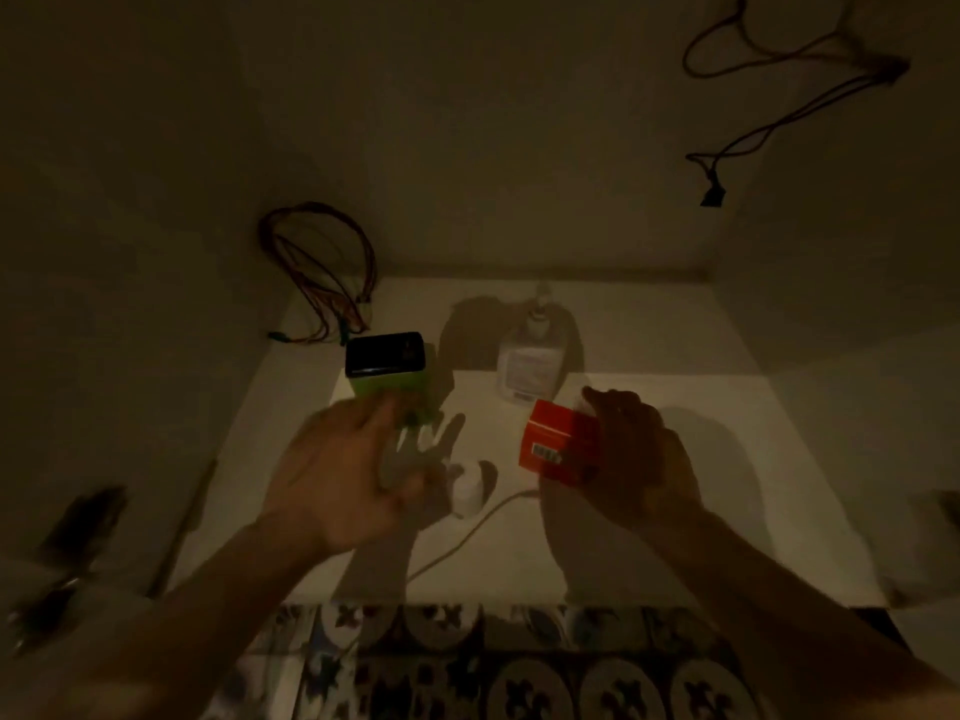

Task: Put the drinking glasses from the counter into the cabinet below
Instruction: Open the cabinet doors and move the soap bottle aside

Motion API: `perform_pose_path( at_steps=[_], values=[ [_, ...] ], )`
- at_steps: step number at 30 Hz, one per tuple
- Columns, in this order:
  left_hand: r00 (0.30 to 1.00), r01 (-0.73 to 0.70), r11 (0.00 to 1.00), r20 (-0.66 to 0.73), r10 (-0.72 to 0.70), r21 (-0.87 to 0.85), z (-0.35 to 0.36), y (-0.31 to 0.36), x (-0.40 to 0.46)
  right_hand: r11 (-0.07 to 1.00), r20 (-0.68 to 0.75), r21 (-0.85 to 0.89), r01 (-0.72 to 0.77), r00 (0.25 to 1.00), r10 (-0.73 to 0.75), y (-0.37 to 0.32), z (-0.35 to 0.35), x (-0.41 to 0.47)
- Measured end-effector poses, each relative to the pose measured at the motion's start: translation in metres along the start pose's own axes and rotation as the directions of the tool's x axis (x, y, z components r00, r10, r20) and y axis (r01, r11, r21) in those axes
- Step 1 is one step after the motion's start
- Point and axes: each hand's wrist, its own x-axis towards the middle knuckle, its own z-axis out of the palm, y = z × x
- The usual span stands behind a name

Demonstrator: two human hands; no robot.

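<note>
I am looking into a dim white cabinet, and no drinking glass shows in view. My right hand is shut on a red box with a barcode, held just above the cabinet floor at right of centre. My left hand is blurred, its fingers spread and its fingertips at the lower edge of a green box with a black top. That green box stands on the floor at the back left. Whether the fingers touch it is unclear.
A clear pump bottle stands at the back centre. A small white plug with a cord lies between my hands. Loose wires hang at the back left, and a cable at the upper right. Patterned floor tiles lie below the cabinet's front edge.
</note>
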Motion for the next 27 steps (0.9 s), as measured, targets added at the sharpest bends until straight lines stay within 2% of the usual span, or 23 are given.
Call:
perform_pose_path(
  at_steps=[2, 3, 4, 5, 6, 8, 10, 12, 13, 15, 16, 17, 18, 21, 24, 25, 27],
  values=[
    [0.987, -0.013, 0.998, -0.161, 0.002, -0.065, -0.006, -0.024, 0.022, 0.956, 0.137, 0.286, -0.062, 0.99, 0.023, 0.007, 0.002, 0.014],
    [0.983, 0.005, 0.996, -0.185, -0.021, -0.085, -0.005, -0.04, 0.036, 0.919, 0.216, 0.374, -0.121, 0.976, 0.04, 0.01, 0.009, 0.021],
    [0.984, 0.016, 0.996, -0.174, -0.031, -0.083, -0.005, -0.052, 0.05, 0.912, 0.264, 0.377, -0.163, 0.963, 0.063, 0.013, 0.013, 0.026],
    [0.99, 0.019, 0.999, -0.135, -0.025, -0.046, -0.005, -0.062, 0.064, 0.939, 0.274, 0.299, -0.168, 0.958, 0.084, 0.015, 0.016, 0.03],
    [0.997, 0.017, 1.0, -0.079, -0.017, 0.0, -0.004, -0.071, 0.078, 0.981, 0.261, 0.14, -0.138, 0.96, 0.098, 0.016, 0.018, 0.033],
    [0.999, 0.008, 0.999, 0.048, -0.01, 0.047, 0.0, -0.08, 0.101, 0.989, 0.183, -0.135, -0.054, 0.98, 0.078, 0.021, 0.02, 0.035],
    [0.991, -0.04, 0.997, 0.127, 0.032, 0.063, 0.005, -0.082, 0.113, 0.981, 0.12, -0.196, 0.006, 0.993, 0.018, 0.023, 0.015, 0.034],
    [0.988, -0.087, 0.994, 0.131, 0.078, 0.06, 0.008, -0.08, 0.117, 0.981, 0.021, -0.187, 0.056, 0.998, -0.053, 0.018, 0.004, 0.03],
    [0.988, -0.08, 0.996, 0.133, 0.073, 0.05, 0.006, -0.085, 0.115, 0.988, -0.02, -0.123, 0.092, 0.995, -0.095, 0.006, 0.001, 0.032],
    [0.988, -0.06, 0.998, 0.141, 0.056, 0.024, 0.0, -0.092, 0.115, 0.968, -0.051, 0.156, 0.198, 0.98, -0.193, -0.028, -0.009, 0.028],
    [0.99, -0.046, 0.999, 0.134, 0.043, 0.014, -0.005, -0.1, 0.116, 0.937, -0.054, 0.2, 0.287, 0.958, -0.282, -0.046, -0.01, 0.028],
    [0.992, -0.022, 1.0, 0.121, 0.021, 0.002, -0.012, -0.11, 0.116, 0.925, -0.058, 0.142, 0.352, 0.936, -0.348, -0.068, -0.006, 0.029],
    [0.994, 0.003, 1.0, 0.107, -0.003, 0.001, -0.019, -0.122, 0.117, 0.921, -0.044, 0.082, 0.38, 0.925, -0.378, -0.09, 0.0, 0.029],
    [0.994, 0.051, 0.999, 0.093, -0.051, 0.004, -0.033, -0.152, 0.117, 0.9, 0.032, 0.152, 0.409, 0.908, -0.418, -0.146, 0.035, 0.032],
    [0.988, 0.099, 0.989, 0.129, -0.084, -0.114, -0.032, -0.168, 0.112, 0.91, 0.187, 0.102, 0.403, 0.89, -0.415, -0.192, 0.076, 0.045],
    [0.984, 0.118, 0.989, 0.141, -0.105, -0.091, -0.033, -0.175, 0.111, 0.915, 0.243, 0.114, 0.387, 0.882, -0.403, -0.205, 0.087, 0.052],
    [0.973, 0.103, 0.992, 0.2, -0.117, 0.078, -0.038, -0.186, 0.111, 0.928, 0.276, 0.149, 0.341, 0.887, -0.37, -0.225, 0.105, 0.056]
  ],
)
